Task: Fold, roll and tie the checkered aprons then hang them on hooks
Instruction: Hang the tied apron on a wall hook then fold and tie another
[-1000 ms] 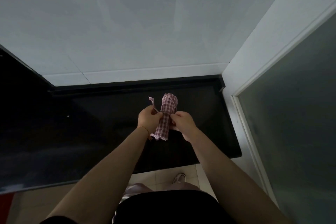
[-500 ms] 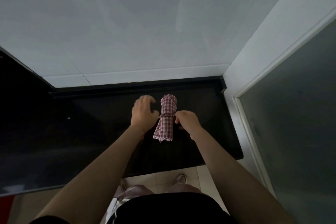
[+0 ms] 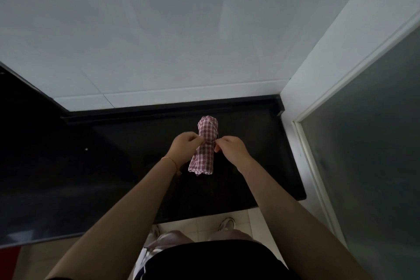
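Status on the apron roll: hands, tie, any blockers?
Left hand and right hand each pinch at the waist of the checkered apron roll. Roll lies on the black counter. Tie not clearly visible. Nothing in the way.

A glossy black stone countertop (image 3: 118,166) runs across the middle, its far edge against a pale grey tiled wall (image 3: 159,41). At the right stands a white door frame (image 3: 322,98) with a dark frosted glass panel (image 3: 375,143). Below the counter's near edge, light floor tiles (image 3: 200,225) and a white shoe (image 3: 227,223) show.
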The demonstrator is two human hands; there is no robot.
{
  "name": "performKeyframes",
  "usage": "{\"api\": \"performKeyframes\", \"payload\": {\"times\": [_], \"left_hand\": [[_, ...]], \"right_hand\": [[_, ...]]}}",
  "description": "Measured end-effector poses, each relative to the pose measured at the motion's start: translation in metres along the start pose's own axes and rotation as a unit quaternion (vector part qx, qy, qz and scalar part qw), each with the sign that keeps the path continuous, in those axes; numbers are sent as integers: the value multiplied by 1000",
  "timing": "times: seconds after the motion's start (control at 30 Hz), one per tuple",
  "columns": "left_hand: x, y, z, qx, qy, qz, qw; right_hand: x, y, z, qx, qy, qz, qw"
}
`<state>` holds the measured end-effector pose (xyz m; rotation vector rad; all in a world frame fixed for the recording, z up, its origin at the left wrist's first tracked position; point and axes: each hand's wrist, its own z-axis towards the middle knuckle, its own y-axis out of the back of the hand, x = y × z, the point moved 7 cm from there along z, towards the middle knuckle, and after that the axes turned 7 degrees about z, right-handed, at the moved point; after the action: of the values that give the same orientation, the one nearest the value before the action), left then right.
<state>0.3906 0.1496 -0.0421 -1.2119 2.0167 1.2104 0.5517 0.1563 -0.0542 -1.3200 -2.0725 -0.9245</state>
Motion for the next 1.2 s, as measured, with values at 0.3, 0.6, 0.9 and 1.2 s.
{"api": "performKeyframes", "payload": {"times": [0.3,0.6,0.9,1.2], "left_hand": [[0,-2,-3,2,-21,-77,997],[-4,-3,7,-82,-63,30,994],[-3,-8,6,-27,-90,72,993],[2,-12,13,-6,-64,99,993]], "right_hand": [[10,-4,-3,28,43,-79,996],[28,-13,-12,55,126,-182,974],[40,-18,-10,53,137,-209,967],[71,-20,-8,50,197,-151,967]]}}
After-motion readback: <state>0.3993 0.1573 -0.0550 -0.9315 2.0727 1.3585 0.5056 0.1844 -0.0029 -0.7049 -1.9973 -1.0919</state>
